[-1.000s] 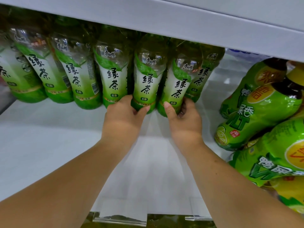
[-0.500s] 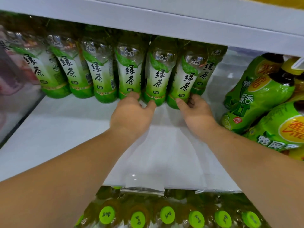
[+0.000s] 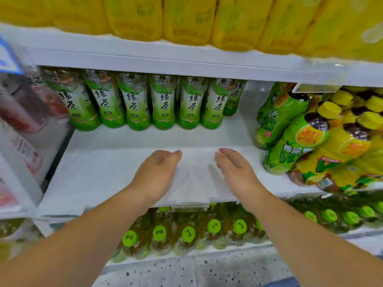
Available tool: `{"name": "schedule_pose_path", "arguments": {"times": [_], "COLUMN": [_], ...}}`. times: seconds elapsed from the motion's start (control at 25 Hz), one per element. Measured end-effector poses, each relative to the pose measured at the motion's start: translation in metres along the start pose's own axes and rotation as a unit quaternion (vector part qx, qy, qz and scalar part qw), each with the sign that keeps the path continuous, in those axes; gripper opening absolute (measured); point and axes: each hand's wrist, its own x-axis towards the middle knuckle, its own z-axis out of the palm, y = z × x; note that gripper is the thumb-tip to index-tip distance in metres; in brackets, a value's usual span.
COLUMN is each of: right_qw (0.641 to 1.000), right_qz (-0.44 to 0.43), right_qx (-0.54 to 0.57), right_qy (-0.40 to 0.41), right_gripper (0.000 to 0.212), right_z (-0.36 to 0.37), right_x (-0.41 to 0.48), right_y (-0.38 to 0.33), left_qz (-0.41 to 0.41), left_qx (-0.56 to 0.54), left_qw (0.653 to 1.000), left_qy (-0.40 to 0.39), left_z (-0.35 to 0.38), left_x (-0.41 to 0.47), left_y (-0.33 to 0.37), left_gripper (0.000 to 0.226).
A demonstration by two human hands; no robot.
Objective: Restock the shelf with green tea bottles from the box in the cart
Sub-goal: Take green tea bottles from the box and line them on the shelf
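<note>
The tea bottles (image 3: 163,82) are looking like clear, shiny plastic, and their green labels (image 3: 165,106) are gleaming. The white shelf (image 3: 107,168) is looking smooth and matt. Below it, the green caps (image 3: 213,226) are looking like smooth plastic. The yellow bottles (image 3: 342,146) are shining in glossy wrap. The floor (image 3: 228,268) is looking like smooth, speckled stone.

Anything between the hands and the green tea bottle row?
Head view: only bare white shelf board separates left hand and right hand from the green-labelled plastic tea bottles.
</note>
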Motion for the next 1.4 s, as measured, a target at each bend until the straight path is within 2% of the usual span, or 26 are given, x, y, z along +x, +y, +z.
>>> {"name": "schedule_pose_path", "arguments": {"times": [0.08, 0.12, 0.24, 0.4, 0.76, 0.96, 1.2, 1.4], "right_qw": [1.000, 0.999, 0.997, 0.992, 0.987, 0.980, 0.972, 0.966], "right_qz": [0.025, 0.037, 0.067, 0.107, 0.156, 0.185, 0.219, 0.255], "right_qx": [-0.002, -0.005, -0.038, -0.067, -0.037, -0.003, 0.030, -0.007], "right_qy": [-0.001, -0.004, -0.022, -0.007, 0.031, 0.072, 0.080, 0.036], "right_gripper": [0.030, 0.030, 0.041, 0.054, 0.053, 0.050, 0.043, 0.050], "right_z": [-0.001, -0.003, -0.010, -0.022, -0.074, -0.128, -0.228, -0.322], "right_x": [-0.032, -0.048, -0.100, -0.181, -0.339, -0.385, -0.418, -0.423], "right_y": [0.002, 0.002, -0.002, -0.018, -0.043, -0.022, 0.036, 0.091], "left_qz": [-0.027, -0.041, -0.055, -0.062, -0.038, -0.069, -0.111, -0.130], "left_qx": [-0.017, -0.017, 0.015, 0.037, 0.049, 0.049, 0.064, 0.088], "left_qw": [0.999, 0.999, 0.997, 0.993, 0.986, 0.977, 0.966, 0.961], "left_qy": [-0.005, -0.013, -0.048, -0.094, -0.158, -0.197, -0.223, -0.228], "left_z": [-0.012, -0.018, -0.034, -0.054, -0.055, 0.000, 0.111, 0.219], "left_x": [-0.027, -0.041, -0.087, -0.158, -0.300, -0.362, -0.420, -0.445], "left_y": [-0.008, -0.011, -0.011, 0.012, 0.063, 0.077, 0.078, 0.079], "left_gripper": [0.028, 0.027, 0.035, 0.035, 0.033, 0.030, 0.020, 0.035]}}
